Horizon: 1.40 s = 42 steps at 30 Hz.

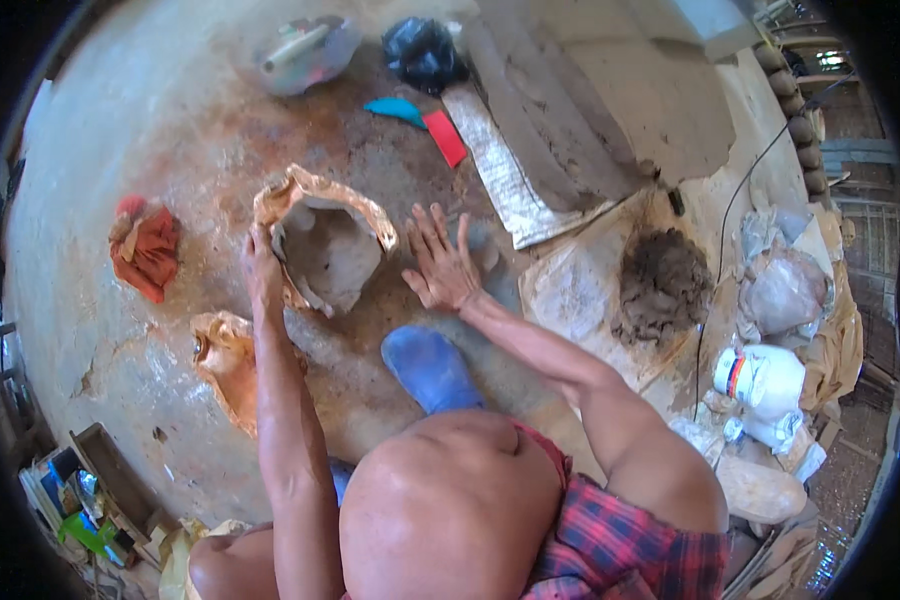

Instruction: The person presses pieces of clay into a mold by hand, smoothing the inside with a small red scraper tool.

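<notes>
An irregular orange-brown mould (379, 222) lies on the floor in front of me, its hollow lined with smooth grey clay (332, 258). My left hand (261, 268) grips the mould's left rim, fingers pressed along its outer wall. To the right of the mould, my right hand (444, 262) is spread, palm down, with nothing in it; whether it touches the floor I cannot tell. A second orange-brown mould piece (225, 362) lies beside my left forearm, partly hidden by it.
An orange cloth bundle (145, 248) lies at the left. Dark wet clay (667, 285) is heaped on a sheet at the right. Farther off are a red strip (444, 138), a teal piece (395, 110), a black plastic bag (424, 55) and a long grey sheet (555, 120). My blue-covered foot (425, 367) is near.
</notes>
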Available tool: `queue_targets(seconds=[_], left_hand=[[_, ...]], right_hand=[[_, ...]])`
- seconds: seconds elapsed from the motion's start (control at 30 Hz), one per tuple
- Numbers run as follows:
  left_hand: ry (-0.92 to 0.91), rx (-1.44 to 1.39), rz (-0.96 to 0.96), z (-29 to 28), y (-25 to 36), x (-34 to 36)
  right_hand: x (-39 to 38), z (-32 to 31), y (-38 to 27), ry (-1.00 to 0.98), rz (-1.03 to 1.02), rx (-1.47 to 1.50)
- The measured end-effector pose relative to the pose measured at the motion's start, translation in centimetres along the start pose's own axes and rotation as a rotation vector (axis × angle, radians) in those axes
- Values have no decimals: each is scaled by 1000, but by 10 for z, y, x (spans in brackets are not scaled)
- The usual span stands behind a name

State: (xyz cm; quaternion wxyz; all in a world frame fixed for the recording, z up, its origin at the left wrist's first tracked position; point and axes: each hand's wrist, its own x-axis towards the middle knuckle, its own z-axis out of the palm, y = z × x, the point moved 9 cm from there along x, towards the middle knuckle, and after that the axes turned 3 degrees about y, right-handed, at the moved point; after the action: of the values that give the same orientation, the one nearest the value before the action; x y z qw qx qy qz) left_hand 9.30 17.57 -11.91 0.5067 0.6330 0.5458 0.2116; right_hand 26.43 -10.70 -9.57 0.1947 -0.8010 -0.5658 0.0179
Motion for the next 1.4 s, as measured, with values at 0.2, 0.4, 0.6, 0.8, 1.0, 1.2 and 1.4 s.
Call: queue_targets(seconds=[0.2, 0.4, 0.6, 0.8, 1.0, 1.2, 1.4], left_hand=[[38, 11, 61, -22, -5, 4], [15, -82, 34, -7, 14, -14], [10, -45, 15, -12, 1, -2], [29, 59, 54, -15, -5, 4], [35, 24, 44, -16, -11, 14], [26, 4, 14, -7, -2, 1], [-1, -94, 11, -9, -10, 4]], right_hand=[[21, -21, -6, 92, 92, -13], [23, -18, 31, 167, 141, 6], [48, -30, 49, 183, 165, -11], [52, -33, 60, 128, 120, -39], [33, -29, 27, 169, 81, -97], [20, -21, 6, 134, 182, -8], [12, -66, 25, 388, 316, 95]])
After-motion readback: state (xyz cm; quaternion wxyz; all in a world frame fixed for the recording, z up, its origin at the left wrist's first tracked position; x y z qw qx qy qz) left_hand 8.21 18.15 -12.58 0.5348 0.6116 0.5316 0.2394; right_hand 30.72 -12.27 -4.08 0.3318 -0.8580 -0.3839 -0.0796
